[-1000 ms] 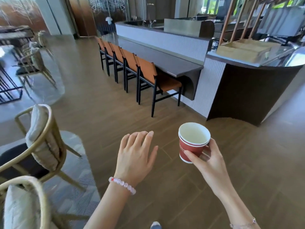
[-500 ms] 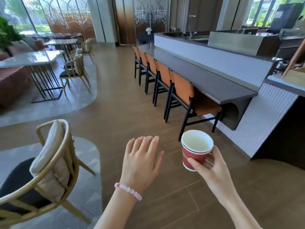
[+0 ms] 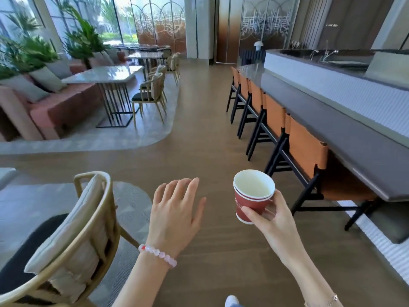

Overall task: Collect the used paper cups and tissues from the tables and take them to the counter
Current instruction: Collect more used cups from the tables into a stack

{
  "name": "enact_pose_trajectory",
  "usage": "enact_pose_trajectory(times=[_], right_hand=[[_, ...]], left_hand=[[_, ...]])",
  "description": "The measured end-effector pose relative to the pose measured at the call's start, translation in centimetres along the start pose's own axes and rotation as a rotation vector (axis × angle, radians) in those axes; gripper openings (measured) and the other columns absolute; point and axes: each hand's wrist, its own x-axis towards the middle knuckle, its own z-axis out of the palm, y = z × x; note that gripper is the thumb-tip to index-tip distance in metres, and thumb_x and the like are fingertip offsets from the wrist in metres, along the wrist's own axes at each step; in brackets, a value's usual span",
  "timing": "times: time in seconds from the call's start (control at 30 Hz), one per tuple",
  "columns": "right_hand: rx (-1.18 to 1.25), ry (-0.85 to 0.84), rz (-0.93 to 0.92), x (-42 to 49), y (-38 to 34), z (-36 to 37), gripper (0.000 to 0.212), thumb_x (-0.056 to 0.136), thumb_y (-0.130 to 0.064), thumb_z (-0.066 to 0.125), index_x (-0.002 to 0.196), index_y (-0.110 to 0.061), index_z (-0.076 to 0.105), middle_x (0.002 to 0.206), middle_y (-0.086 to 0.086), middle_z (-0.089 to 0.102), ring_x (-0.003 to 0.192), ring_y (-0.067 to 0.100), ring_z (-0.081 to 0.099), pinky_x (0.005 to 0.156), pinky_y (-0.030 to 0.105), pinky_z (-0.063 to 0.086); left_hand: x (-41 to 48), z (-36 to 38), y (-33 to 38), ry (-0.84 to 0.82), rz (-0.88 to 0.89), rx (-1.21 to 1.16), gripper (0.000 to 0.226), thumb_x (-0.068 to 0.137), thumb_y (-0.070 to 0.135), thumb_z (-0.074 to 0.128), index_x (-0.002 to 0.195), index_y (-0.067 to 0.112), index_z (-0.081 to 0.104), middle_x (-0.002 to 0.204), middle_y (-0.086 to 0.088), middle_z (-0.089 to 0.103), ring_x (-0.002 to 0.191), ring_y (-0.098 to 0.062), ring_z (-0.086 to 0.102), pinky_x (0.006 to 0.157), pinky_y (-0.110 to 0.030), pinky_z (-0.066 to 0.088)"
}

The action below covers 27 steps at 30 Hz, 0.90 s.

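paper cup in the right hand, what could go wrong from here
The right hand pinches the red paper cup low near its base, so it could tip or slip; whether it holds any liquid is unclear. The wicker chair stands close beside the open left hand and could catch that arm. The orange chairs line the counter, so a leg could trip a foot.

free: wood floor (image 3: 199,138) ahead | blocked: armchair (image 3: 73,235) left, bar chairs (image 3: 305,149) right
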Motion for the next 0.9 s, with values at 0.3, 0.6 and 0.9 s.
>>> enact_pose_trajectory(times=[0.3,0.6,0.9], right_hand=[[-0.002,-0.213,-0.006,22.4,3.3,2.7,0.050,0.068,-0.025,0.081,0.110,-0.037,0.056,0.104,-0.013,0.069,0.098,0.005,0.066,0.074,0.013,0.051],[-0.030,-0.362,0.042,37.2,7.5,9.5,0.049,0.063,-0.032,0.080,0.102,-0.048,0.055,0.103,-0.018,0.068,0.095,0.001,0.066,0.073,0.013,0.051],[-0.030,-0.474,0.046,52.7,10.4,22.7,0.052,0.071,-0.015,0.082,0.108,-0.038,0.054,0.103,-0.011,0.067,0.095,0.002,0.066,0.076,0.020,0.051]], left_hand=[[14.6,8.5,-5.7,0.013,-0.189,0.112,0.044,0.089,0.038,0.041,0.117,0.011,0.060,0.110,0.000,0.064,0.101,-0.023,0.060,0.092,-0.044,0.045],[23.3,14.8,-14.0,-0.043,-0.379,0.186,0.045,0.091,0.040,0.036,0.119,0.012,0.059,0.112,0.000,0.064,0.103,-0.022,0.060,0.094,-0.042,0.043],[33.9,19.9,-28.4,0.004,-0.479,0.231,0.047,0.090,0.039,0.034,0.118,0.011,0.059,0.111,-0.001,0.064,0.102,-0.023,0.060,0.094,-0.044,0.045]])
